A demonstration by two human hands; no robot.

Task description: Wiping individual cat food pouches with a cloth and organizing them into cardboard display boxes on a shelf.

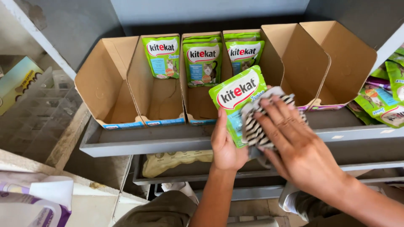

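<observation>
Glossy green plastic pouch (235, 94), soft striped cloth (257, 126), matt brown cardboard boxes (105, 80), smooth grey-painted metal shelf (139, 141).

A glossy green cat-food pouch (235, 94) tilts upright near the shelf's front edge, its lower right half covered by a crumpled black-and-white striped cloth (256, 126).

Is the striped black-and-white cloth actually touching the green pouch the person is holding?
Touching. The head view shows the right hand pressing the striped black-and-white cloth flat against the green foil pouch, held by the left hand.

A grey metal shelf (139, 145) carries five open cardboard display boxes (105, 84) side by side, with loose green pouches (385, 105) at right.
</observation>
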